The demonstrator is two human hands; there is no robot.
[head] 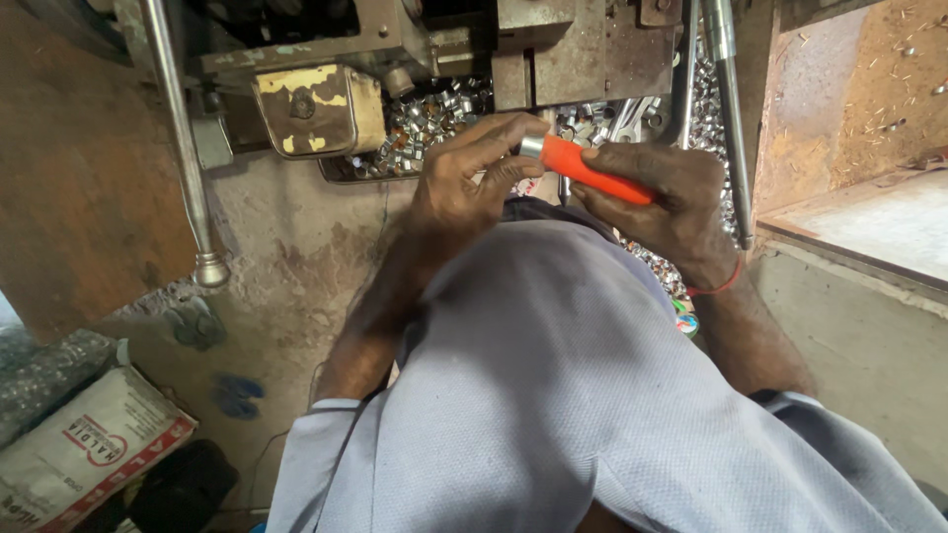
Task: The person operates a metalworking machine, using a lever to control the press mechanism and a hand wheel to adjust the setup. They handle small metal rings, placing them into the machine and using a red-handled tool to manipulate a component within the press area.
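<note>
My right hand [662, 192] clenches the stiff orange rod [592, 170]; my left hand [469, 178] pinches its metal cap [531, 146], probably slippery, at ten o'clock.

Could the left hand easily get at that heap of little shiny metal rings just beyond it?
Probably yes: the left hand hangs just above the metal rings with nothing between, though its fingers are pinching the orange tool's metal tip.

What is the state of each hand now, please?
Left hand: closed, fingertips pinching the metal ring on the orange rod's tip.
Right hand: closed, gripping the orange rod.
</note>
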